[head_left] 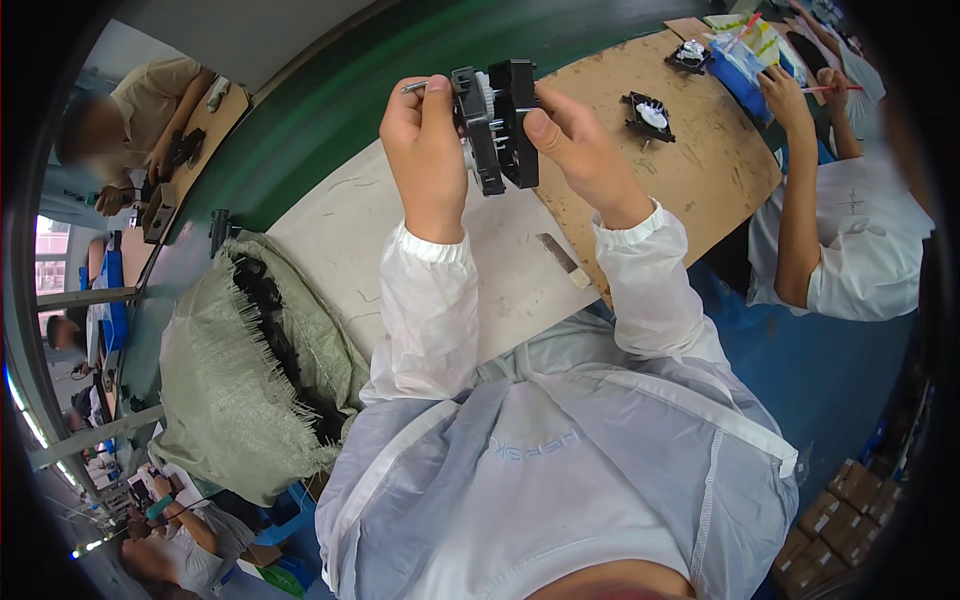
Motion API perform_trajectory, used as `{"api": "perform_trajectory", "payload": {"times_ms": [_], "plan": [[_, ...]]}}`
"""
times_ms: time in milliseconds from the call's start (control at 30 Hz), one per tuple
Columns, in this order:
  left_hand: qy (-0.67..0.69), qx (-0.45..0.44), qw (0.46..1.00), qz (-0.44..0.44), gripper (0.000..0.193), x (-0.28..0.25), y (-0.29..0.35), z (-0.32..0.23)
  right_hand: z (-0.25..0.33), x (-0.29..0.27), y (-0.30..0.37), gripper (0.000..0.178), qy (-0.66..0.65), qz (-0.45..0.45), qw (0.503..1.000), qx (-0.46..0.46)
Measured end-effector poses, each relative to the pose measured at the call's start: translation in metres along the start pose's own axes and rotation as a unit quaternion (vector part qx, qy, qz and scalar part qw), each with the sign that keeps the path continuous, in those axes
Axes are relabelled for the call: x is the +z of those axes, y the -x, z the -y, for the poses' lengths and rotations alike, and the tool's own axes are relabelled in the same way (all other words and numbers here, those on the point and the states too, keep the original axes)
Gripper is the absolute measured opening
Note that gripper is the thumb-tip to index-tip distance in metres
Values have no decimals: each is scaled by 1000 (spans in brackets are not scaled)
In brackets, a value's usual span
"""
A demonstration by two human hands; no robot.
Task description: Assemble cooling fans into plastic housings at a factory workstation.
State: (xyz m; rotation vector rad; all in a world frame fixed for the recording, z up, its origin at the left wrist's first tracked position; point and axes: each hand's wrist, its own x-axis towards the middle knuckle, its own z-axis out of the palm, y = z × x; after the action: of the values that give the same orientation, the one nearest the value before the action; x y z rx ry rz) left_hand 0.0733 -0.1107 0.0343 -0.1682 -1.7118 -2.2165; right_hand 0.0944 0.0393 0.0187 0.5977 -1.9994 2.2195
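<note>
Over the far part of the work surface, my left hand (432,165) grips a black plastic gear housing half (478,135) with white gears inside. A thin metal shaft (415,87) sticks out by the left thumb. My right hand (592,160) holds a matching black housing half (520,120) by its outer side, thumb on the near face. The two halves stand upright, face to face, with a narrow gap in which white gear teeth and small metal pins show. My fingers on the far sides are hidden.
Under my forearms lies a pale board (340,225), with a brown board (690,150) to its right. A flat metal strip (565,260) rests where they meet. Two gear assemblies, one nearer (650,115), sit near a co-worker's hands (790,100). A green woven sack (240,370) of black parts stands left.
</note>
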Motion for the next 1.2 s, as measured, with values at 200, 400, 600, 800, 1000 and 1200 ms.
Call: {"api": "perform_trajectory", "payload": {"times_ms": [200,400,600,800,1000,1200], "plan": [[-28,-5,1000,-8,18,-3,4,1,-8,-6,0,52,-41,37,997,46],[-54,-31,998,-13,18,-8,6,2,-7,-3,-1,50,-86,51,993,70],[-76,-18,997,-27,17,-14,7,5,-9,-2,-2,48,-134,78,981,120],[-108,-7,993,-38,17,-18,11,9,-15,0,-5,47,-143,84,976,144],[-90,18,994,-52,16,-19,12,17,-18,3,-8,46,-149,104,972,151],[-29,21,999,-18,18,-31,7,23,-13,15,-11,44,-125,79,980,130]]}}
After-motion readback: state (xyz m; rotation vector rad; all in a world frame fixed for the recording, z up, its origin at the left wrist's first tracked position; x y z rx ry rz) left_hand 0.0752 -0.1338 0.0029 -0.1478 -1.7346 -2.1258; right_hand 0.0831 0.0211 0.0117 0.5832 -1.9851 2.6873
